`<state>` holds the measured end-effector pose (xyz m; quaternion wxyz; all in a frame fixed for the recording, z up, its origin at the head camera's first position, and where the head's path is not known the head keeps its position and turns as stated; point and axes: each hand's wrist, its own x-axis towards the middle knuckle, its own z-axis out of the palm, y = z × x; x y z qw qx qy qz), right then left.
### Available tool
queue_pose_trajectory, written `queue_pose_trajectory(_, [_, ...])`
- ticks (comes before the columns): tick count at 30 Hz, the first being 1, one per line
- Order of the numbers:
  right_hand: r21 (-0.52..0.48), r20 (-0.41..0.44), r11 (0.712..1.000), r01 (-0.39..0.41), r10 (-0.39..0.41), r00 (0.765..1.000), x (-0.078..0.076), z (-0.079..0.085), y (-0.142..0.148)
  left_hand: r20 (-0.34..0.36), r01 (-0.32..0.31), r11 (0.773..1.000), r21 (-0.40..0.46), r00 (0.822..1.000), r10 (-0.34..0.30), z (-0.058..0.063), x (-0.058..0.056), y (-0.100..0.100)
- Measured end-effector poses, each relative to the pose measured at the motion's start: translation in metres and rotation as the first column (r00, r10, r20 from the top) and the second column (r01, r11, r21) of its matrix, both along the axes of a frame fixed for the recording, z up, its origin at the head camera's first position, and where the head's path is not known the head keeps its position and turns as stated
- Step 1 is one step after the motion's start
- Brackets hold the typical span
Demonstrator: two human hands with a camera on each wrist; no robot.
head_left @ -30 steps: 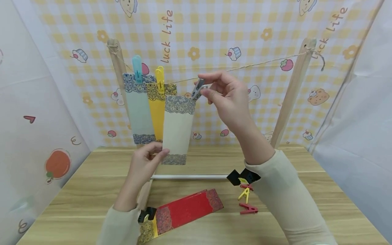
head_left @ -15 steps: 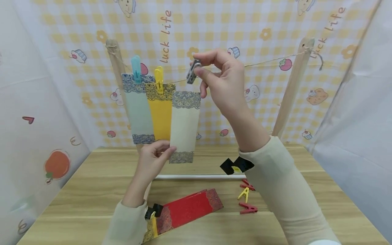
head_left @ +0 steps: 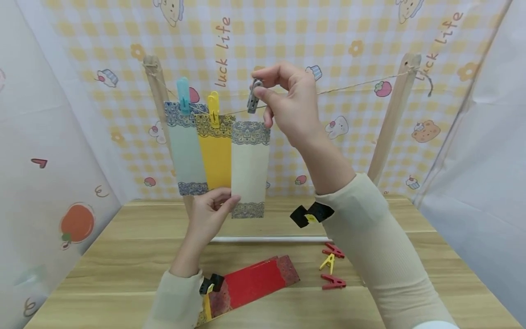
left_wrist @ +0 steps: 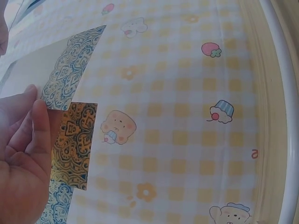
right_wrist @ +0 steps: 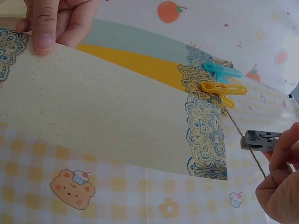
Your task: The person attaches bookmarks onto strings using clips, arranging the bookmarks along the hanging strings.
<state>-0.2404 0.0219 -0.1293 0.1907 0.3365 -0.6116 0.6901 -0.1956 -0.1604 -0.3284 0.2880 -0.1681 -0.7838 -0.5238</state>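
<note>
My left hand [head_left: 211, 210] pinches a cream card [head_left: 249, 171] with patterned bands by its lower left edge, holding it upright just below the twine [head_left: 353, 85]. In the right wrist view the thumb of that hand lies on the face of the card [right_wrist: 103, 102]. Above the card's top edge, my right hand [head_left: 293, 107] pinches a grey clothespin [head_left: 255, 97] between thumb and forefinger. The clothespin [right_wrist: 261, 140] overlaps the twine in the right wrist view, apart from the card. A yellow card [head_left: 218, 155] hangs from a yellow clothespin [head_left: 213, 109], partly behind the cream one.
A pale green card [head_left: 187, 157] hangs at the left from a blue clothespin [head_left: 183, 97]. Wooden posts [head_left: 394, 119] bear the twine. A red card [head_left: 255, 283] lies over a yellow one on the table, left of red and yellow clothespins [head_left: 327, 262]. A white rod [head_left: 271, 239] crosses behind.
The cream card has moved right and slightly up with my left hand. My right hand has raised the grey clothespin from the card's top corner to the twine, shifting left.
</note>
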Motion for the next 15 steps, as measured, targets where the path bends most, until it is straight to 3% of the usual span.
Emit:
queue_pose_trajectory(6, [0.050,0.041,0.999,-0.011,0.008,0.999,-0.004,-0.002,-0.004,-0.024,-0.007,1.000,0.000,1.000,0.007,-0.003,-0.001,-0.004])
queue_pose_trajectory(15, [0.142,0.016,0.990,0.007,-0.009,1.000,-0.007,-0.010,0.002,-0.047,-0.004,1.000,-0.015,0.999,0.003,-0.001,-0.006,0.001])
